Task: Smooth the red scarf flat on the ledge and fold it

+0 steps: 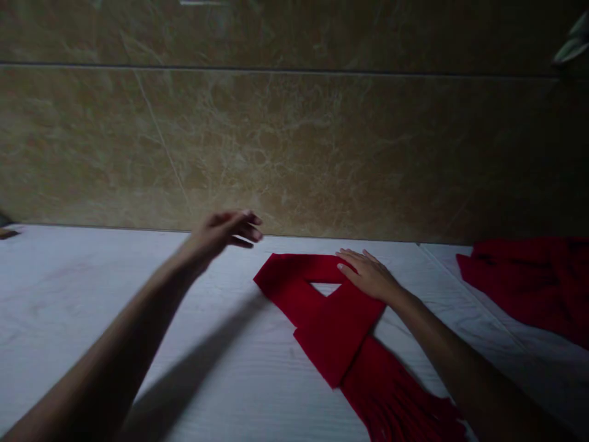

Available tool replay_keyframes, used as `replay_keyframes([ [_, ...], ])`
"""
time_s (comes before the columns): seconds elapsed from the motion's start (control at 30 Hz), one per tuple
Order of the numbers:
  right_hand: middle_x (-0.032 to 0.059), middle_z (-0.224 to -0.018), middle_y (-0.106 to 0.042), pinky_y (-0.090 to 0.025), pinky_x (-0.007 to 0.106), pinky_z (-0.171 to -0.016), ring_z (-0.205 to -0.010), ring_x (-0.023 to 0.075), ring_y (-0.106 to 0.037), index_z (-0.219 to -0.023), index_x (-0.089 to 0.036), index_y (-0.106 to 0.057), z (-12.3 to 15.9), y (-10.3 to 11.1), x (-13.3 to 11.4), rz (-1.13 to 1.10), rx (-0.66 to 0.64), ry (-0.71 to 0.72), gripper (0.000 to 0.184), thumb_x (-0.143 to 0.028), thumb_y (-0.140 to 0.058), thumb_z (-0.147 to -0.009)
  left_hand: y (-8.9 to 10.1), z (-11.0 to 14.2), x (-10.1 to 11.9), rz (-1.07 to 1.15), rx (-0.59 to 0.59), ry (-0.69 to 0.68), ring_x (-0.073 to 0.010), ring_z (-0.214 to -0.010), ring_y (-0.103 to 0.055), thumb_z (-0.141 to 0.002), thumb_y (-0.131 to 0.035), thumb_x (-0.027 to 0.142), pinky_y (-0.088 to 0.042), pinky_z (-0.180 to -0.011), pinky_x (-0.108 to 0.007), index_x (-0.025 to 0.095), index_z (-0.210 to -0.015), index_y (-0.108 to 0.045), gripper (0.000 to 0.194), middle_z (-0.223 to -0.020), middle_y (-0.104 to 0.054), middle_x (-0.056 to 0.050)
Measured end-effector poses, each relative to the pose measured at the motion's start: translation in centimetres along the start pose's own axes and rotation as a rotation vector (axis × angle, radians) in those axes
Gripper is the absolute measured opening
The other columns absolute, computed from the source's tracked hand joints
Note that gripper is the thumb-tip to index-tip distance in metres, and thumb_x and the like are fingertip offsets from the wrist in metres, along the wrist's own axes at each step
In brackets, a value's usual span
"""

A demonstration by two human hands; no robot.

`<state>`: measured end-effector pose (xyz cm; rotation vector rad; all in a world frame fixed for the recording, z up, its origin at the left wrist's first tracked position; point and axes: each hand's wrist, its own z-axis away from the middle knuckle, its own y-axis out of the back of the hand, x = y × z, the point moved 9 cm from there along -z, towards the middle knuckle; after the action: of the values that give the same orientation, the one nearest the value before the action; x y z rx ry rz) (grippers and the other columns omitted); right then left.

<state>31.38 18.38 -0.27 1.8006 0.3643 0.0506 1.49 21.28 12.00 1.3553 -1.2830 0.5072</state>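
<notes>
A red fringed scarf (338,331) lies folded into a triangular loop on the pale surface, one end crossing over the other. Its cut fringe spreads toward the lower right. My right hand (365,273) rests flat on the loop's upper right corner, fingers stretched out and slightly apart. Up and to the left of the scarf, my left hand (232,228) is raised in the air, holding nothing. Its fingers are loosely bent and apart, a little blurred. The fold under my right palm is hidden.
More red cloth (529,282) lies heaped at the right. Behind the white wood-grain surface (83,307) rises a brown marbled tile wall (294,153). A seam runs across the surface right of the scarf. A small brown object (8,234) sits at the far left edge.
</notes>
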Motion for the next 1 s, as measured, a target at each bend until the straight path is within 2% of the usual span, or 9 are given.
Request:
replay_keyframes([
  [0.1, 0.0084, -0.15, -0.057, -0.031, 0.054, -0.121, -0.141, 0.0241, -0.049, -0.143, -0.026, -0.058, 0.1, 0.0, 0.1, 0.019, 0.008, 0.007, 0.047, -0.04, -0.036, -0.103, -7.5, -0.9, -0.6, -0.276, -0.196, -0.194, -0.029, -0.126, -0.062, -0.102, -0.044, 0.051, -0.047, -0.11, -0.045, 0.016, -0.12, -0.069, 0.047, -0.127, -0.071, -0.013],
  [0.17, 0.0074, -0.151, -0.056, -0.032, 0.053, -0.121, -0.142, 0.0234, -0.048, -0.143, -0.028, -0.057, 0.2, -0.2, 0.3, 0.026, 0.007, 0.01, 0.047, -0.041, -0.035, -0.104, -11.7, -0.9, -2.0, -0.511, -0.312, -0.292, -0.0296, -0.148, -0.039, -0.104, -0.039, 0.046, -0.031, -0.122, -0.048, 0.019, -0.137, -0.061, 0.048, -0.149, -0.057, -0.012],
  [0.27, 0.0077, -0.151, -0.055, -0.031, 0.052, -0.121, -0.143, 0.0226, -0.047, -0.144, -0.025, -0.056, 0.3, -0.5, 0.5, 0.022, 0.003, 0.011, 0.049, -0.042, -0.033, -0.104, -14.8, -0.4, -5.1, -0.744, -0.438, -0.267, -0.0311, -0.156, -0.022, -0.107, -0.032, 0.049, -0.015, -0.125, -0.056, 0.023, -0.155, -0.042, 0.056, -0.163, -0.037, -0.009],
  [0.47, 0.005, -0.147, -0.06, -0.03, 0.047, -0.121, -0.139, 0.0224, -0.051, -0.137, -0.027, -0.062, 0.3, -0.2, 1.2, -0.002, 0.044, -0.063, 0.048, -0.043, -0.031, -0.103, -14.5, 0.2, -6.4, -0.778, -0.435, -0.222, -0.0288, -0.154, -0.026, -0.107, -0.028, 0.051, -0.012, -0.125, -0.056, 0.025, -0.157, -0.038, 0.057, -0.164, -0.036, -0.007],
  [0.53, 0.01, -0.141, -0.064, -0.034, 0.051, -0.116, -0.134, 0.0271, -0.055, -0.13, -0.024, -0.065, 0.6, 1.0, 2.6, 0.021, 0.111, -0.185, 0.051, -0.043, -0.026, -0.103, -13.3, -0.1, -6.0, -0.773, -0.333, -0.194, -0.0278, -0.152, -0.032, -0.108, -0.029, 0.047, -0.017, -0.124, -0.054, 0.024, -0.153, -0.044, 0.053, -0.161, -0.043, -0.008],
  [0.63, 0.0222, -0.123, -0.069, -0.045, 0.055, -0.096, -0.116, 0.0371, -0.062, -0.118, -0.015, -0.068, 1.7, 2.8, 5.5, 0.078, 0.199, -0.442, 0.058, -0.043, -0.02, -0.103, -10.0, -0.7, -5.8, -0.815, -0.064, -0.055, -0.0289, -0.137, -0.05, -0.106, -0.034, 0.044, -0.033, -0.115, -0.049, 0.02, -0.141, -0.054, 0.046, -0.147, -0.056, -0.012],
  [0.73, 0.0225, -0.101, -0.072, -0.047, 0.05, -0.08, -0.094, 0.038, -0.067, -0.102, -0.016, -0.071, 2.5, 3.2, 7.4, 0.093, 0.178, -0.6, 0.058, -0.048, -0.022, -0.101, -7.6, -0.7, -6.6, -0.862, 0.076, 0.126, -0.0317, -0.121, -0.061, -0.105, -0.039, 0.047, -0.041, -0.105, -0.048, 0.014, -0.129, -0.058, 0.045, -0.132, -0.064, -0.017],
  [0.87, 0.016, -0.083, -0.071, -0.043, 0.042, -0.069, -0.076, 0.0327, -0.065, -0.085, -0.022, -0.069, 2.5, 2.6, 8.0, 0.058, 0.114, -0.643, 0.054, -0.055, -0.028, -0.099, -7.4, -0.9, -7.7, -0.871, 0.025, 0.205, -0.0341, -0.105, -0.068, -0.103, -0.041, 0.05, -0.044, -0.098, -0.048, 0.011, -0.11, -0.064, 0.046, -0.112, -0.072, -0.019],
  [1.0, 0.0125, -0.081, -0.07, -0.041, 0.037, -0.064, -0.075, 0.0296, -0.063, -0.076, -0.025, -0.062, 2.2, 2.6, 8.3, -0.008, 0.104, -0.632, 0.049, -0.059, -0.032, -0.095, -7.6, -1.1, -8.4, -0.837, 0.007, 0.2, -0.029, -0.095, -0.07, -0.102, -0.041, 0.057, -0.048, -0.083, -0.036, 0.016, -0.106, -0.065, 0.048, -0.104, -0.074, -0.015],
])
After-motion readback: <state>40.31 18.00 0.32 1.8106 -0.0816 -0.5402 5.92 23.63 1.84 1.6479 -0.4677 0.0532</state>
